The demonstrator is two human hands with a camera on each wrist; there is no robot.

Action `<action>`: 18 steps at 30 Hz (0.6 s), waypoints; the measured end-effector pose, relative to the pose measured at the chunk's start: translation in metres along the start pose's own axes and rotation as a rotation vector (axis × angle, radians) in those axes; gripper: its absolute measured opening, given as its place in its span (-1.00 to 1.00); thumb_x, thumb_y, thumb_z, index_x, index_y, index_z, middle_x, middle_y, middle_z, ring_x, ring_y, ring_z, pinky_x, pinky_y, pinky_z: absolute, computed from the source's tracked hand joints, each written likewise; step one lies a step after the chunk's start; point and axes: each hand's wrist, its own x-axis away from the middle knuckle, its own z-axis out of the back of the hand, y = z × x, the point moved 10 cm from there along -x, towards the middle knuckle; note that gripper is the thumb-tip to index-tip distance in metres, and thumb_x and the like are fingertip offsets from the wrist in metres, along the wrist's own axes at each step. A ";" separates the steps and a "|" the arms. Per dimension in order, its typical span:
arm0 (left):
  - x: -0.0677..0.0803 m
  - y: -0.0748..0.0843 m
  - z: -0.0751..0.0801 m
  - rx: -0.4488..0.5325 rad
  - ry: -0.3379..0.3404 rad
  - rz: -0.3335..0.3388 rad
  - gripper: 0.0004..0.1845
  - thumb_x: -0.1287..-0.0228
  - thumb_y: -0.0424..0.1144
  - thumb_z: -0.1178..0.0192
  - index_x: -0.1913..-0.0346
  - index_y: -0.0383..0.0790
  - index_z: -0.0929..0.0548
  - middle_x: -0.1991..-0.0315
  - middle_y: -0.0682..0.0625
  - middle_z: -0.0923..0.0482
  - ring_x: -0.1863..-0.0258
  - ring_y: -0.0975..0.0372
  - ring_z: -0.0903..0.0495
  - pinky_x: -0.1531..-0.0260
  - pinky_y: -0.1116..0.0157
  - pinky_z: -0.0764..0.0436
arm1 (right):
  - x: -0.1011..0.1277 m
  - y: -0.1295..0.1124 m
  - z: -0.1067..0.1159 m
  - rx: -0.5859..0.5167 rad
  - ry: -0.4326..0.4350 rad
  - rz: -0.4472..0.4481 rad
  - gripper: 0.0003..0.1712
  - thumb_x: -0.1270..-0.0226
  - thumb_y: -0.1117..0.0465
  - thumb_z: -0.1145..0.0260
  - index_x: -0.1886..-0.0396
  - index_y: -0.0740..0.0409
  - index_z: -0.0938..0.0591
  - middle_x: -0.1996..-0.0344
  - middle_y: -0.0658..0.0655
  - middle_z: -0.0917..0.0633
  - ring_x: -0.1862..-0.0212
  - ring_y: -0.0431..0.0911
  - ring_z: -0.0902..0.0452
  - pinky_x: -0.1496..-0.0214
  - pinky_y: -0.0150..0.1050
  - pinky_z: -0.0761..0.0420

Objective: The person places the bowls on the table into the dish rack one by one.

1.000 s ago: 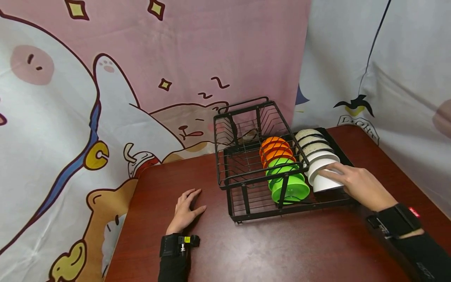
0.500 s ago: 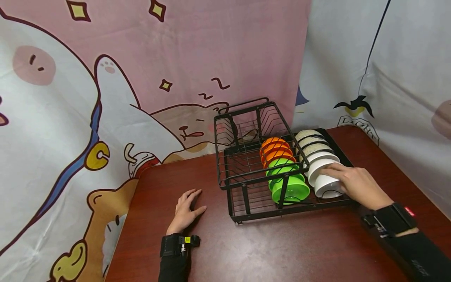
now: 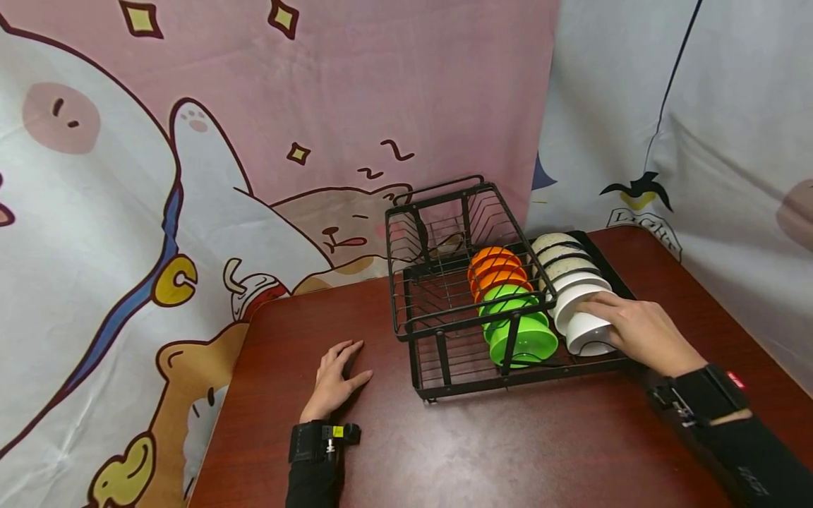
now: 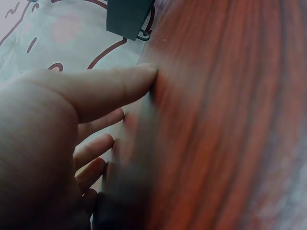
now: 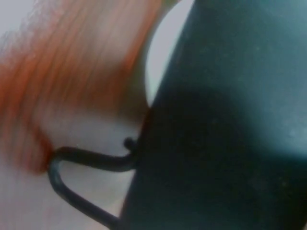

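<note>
My right hand [image 3: 646, 337] grips the nearest white bowl [image 3: 588, 334] by its rim; the bowl stands on its side at the front of the outer row in the black dish rack [image 3: 444, 389]. Behind it are another white bowl [image 3: 565, 305] and several speckled bowls [image 3: 551, 247]. In the right wrist view a dark panel [image 5: 225, 115] hides the fingers, and a sliver of white bowl [image 5: 165, 50] shows past it. My left hand [image 3: 332, 381] rests on the table left of the rack, fingers spread, holding nothing. Its thumb [image 4: 115, 86] touches the wood in the left wrist view.
Green bowls [image 3: 524, 342] and orange bowls [image 3: 498, 264] stand in the rack's lower tier, partly under the raised wire basket [image 3: 470, 233]. The brown table [image 3: 444, 451] meets a cartoon-printed curtain [image 3: 356, 92] at the back.
The white bowl in my right hand has tipped back and settled lower into the row, so its base now faces forward. My left hand has stayed in place.
</note>
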 end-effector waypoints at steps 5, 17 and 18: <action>0.000 -0.001 -0.001 0.020 -0.007 0.021 -0.27 -0.30 -0.10 -0.47 -0.51 -0.03 -0.48 -0.55 -0.14 -0.25 -0.55 -0.13 -0.11 -0.46 -0.32 -0.03 | -0.002 0.000 0.005 0.031 -0.058 -0.023 -0.33 0.06 0.47 -0.40 -0.15 0.01 -0.74 -0.04 0.15 -0.75 0.51 -0.23 -0.37 0.55 -0.35 -0.18; 0.000 0.000 -0.001 0.006 0.013 -0.012 -0.27 -0.30 -0.07 -0.46 -0.50 -0.08 -0.48 -0.53 -0.20 -0.26 -0.51 -0.18 -0.14 -0.40 -0.36 -0.08 | 0.004 -0.007 0.030 0.003 0.012 0.022 -0.25 0.15 0.04 -0.75 -0.16 0.00 -0.76 0.02 0.11 -0.77 0.31 -0.07 -0.71 0.56 -0.36 -0.34; 0.001 0.001 -0.001 0.003 0.016 -0.022 -0.27 -0.30 -0.07 -0.45 -0.50 -0.09 -0.47 -0.53 -0.20 -0.26 -0.51 -0.19 -0.13 -0.39 -0.37 -0.08 | 0.005 -0.007 0.029 -0.003 0.018 0.024 -0.24 0.17 0.01 -0.75 -0.16 0.00 -0.76 0.01 0.11 -0.76 0.29 -0.06 -0.72 0.56 -0.36 -0.35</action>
